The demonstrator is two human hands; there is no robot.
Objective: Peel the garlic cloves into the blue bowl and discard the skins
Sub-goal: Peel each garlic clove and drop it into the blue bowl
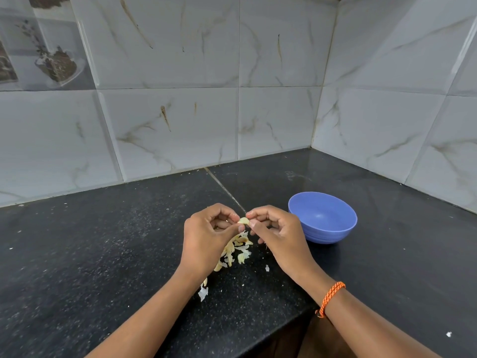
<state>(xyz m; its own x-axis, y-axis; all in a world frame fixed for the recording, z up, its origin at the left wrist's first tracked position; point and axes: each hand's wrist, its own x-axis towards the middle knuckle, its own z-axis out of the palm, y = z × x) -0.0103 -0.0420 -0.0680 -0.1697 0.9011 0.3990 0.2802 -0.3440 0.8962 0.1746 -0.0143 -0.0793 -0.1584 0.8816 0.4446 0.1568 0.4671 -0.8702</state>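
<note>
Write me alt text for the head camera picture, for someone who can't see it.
Two hands, the left hand and right hand, pinch one garlic clove between them above a dark countertop. A pile of garlic skins lies beneath, and an empty-looking blue bowl sits just to the right, near a tiled wall corner.

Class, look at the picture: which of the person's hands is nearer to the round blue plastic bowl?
Right. The right hand sits just left of the round blue plastic bowl; the left hand lies farther left, beyond the garlic clove both pinch.
</note>
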